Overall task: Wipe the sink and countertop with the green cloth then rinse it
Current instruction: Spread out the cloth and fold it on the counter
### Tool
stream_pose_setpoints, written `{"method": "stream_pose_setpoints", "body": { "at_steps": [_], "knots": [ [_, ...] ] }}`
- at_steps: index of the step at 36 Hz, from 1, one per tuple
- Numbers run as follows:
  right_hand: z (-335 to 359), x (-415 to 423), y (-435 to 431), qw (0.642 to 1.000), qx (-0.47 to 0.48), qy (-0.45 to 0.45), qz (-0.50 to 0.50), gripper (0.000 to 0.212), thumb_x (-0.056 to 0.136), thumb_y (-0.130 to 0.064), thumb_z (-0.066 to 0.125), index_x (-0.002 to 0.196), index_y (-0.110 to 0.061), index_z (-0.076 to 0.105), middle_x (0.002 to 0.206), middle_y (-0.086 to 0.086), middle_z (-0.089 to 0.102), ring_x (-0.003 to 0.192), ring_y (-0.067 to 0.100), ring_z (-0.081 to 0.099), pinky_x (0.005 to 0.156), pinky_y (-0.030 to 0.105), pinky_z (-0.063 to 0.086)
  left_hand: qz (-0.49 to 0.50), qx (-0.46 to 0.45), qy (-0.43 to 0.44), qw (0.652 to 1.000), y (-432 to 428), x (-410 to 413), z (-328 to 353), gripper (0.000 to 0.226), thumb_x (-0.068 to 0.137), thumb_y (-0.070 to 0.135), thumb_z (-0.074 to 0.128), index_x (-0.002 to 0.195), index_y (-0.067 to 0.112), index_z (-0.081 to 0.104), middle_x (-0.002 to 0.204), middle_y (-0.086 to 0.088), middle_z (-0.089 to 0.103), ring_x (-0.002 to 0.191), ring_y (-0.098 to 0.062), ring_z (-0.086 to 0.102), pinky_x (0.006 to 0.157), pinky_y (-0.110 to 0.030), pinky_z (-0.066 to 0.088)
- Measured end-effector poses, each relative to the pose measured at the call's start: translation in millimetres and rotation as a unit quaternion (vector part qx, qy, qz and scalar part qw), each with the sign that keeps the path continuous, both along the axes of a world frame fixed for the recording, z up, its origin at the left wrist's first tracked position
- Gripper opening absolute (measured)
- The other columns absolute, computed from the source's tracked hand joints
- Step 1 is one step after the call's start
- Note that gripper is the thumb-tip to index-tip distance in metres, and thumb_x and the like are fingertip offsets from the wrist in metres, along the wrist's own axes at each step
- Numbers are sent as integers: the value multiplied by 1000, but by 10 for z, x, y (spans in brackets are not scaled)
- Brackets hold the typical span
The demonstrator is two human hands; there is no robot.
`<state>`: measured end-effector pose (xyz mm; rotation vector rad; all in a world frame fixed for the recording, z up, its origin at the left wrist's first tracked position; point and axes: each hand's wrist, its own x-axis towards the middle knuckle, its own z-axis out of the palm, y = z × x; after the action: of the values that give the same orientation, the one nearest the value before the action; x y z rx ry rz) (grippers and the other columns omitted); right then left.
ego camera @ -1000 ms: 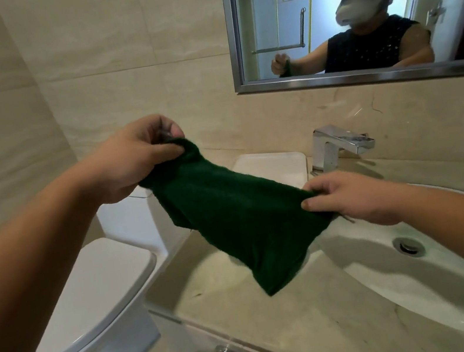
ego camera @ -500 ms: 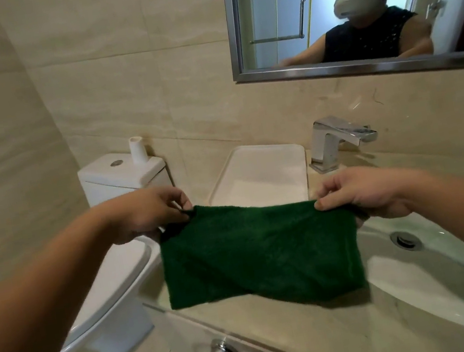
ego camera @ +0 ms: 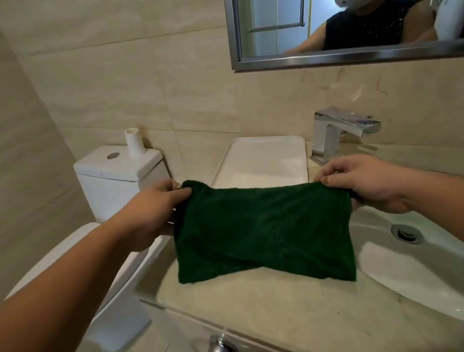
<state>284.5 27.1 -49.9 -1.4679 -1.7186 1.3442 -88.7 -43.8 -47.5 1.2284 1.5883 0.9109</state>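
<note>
Green cloth (ego camera: 262,232) between both grips

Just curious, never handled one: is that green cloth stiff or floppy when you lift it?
Probably floppy: the green cloth sags between the left hand and right hand pinching its top corners. Its lower edge drapes toward the countertop, so it likely folds easily. The fuzzy surface suggests it grips rather than slips.

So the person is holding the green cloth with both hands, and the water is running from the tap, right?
Not quite. Both hands do hold the green cloth, the left hand at one top corner and the right hand at the other. But the tap is not running: the head view shows no water coming from its spout.
</note>
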Motion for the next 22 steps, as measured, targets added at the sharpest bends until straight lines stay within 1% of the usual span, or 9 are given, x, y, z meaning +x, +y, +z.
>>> {"method": "stream_pose_setpoints", "body": {
  "at_steps": [3, 7, 10, 12, 13, 15, 17, 20, 22],
  "knots": [
    [42, 66, -30, 998, -35, 46, 7, 20, 105, -7, 54, 114, 0, 70, 101, 24, 69, 77, 29, 67, 57, 35, 59, -6, -10, -54, 998, -50, 0, 75, 18, 106, 27, 60, 99, 10, 58, 84, -10, 65, 59, -14, 67, 50, -26, 52],
    [146, 144, -86, 984, -111, 134, 45, 21, 102, 0, 56, 118, 6, 67, 104, 25, 70, 73, 25, 71, 54, 27, 61, -29, -27, -107, 994, -126, 4, 218, 14, 102, 21, 64, 98, 9, 59, 79, -12, 69, 62, -21, 69, 51, -29, 56],
    [221, 109, -115, 979, -128, 158, 30, 22, 100, 0, 58, 120, 4, 67, 106, 25, 70, 70, 23, 72, 54, 26, 61, -1, -5, -90, 996, -126, 51, 310, 13, 103, 20, 65, 96, 11, 59, 82, -14, 67, 63, -21, 67, 50, -29, 55],
    [191, 53, -91, 995, -72, 67, 1, 21, 100, -9, 63, 119, -4, 69, 111, 20, 71, 79, 23, 72, 60, 31, 62, 20, 7, -10, 1000, -96, 74, 305, 16, 102, 25, 67, 103, 11, 60, 95, -15, 68, 76, -22, 68, 60, -30, 56],
    [154, 32, -74, 999, -6, -41, -3, 20, 101, -18, 65, 118, -11, 69, 111, 14, 72, 86, 23, 72, 66, 35, 63, 23, 12, 53, 998, -83, 75, 273, 22, 101, 29, 69, 110, 11, 59, 103, -14, 69, 83, -23, 68, 67, -33, 58],
    [101, -2, -62, 945, 161, -284, 24, 20, 99, -35, 67, 114, -22, 67, 108, 2, 70, 95, 24, 68, 81, 41, 61, 18, 28, 215, 976, -83, 59, 160, 36, 97, 38, 74, 118, 15, 54, 110, -8, 66, 93, -23, 67, 79, -39, 59],
    [107, -68, -164, 898, 254, -356, 59, 18, 98, -42, 65, 102, -24, 65, 96, -4, 69, 87, 22, 67, 76, 39, 58, -13, 58, 329, 943, -143, 43, 95, 38, 94, 45, 75, 111, 17, 57, 106, -2, 66, 90, -17, 65, 77, -34, 56],
    [135, -162, -444, 908, 168, -338, 184, 29, 98, -48, 64, 94, -18, 65, 81, 4, 74, 69, 22, 73, 71, 43, 63, -153, 30, 319, 935, -284, -18, 62, 30, 90, 47, 78, 91, 19, 67, 86, -1, 72, 76, -14, 67, 70, -30, 56],
    [128, -217, -629, 886, 78, -370, 267, 42, 93, -53, 69, 93, -12, 65, 80, 9, 77, 69, 24, 75, 72, 44, 65, -245, -7, 330, 911, -411, -10, 53, 26, 86, 49, 81, 81, 27, 68, 80, 5, 72, 74, -12, 66, 73, -29, 55]
  ]
}}
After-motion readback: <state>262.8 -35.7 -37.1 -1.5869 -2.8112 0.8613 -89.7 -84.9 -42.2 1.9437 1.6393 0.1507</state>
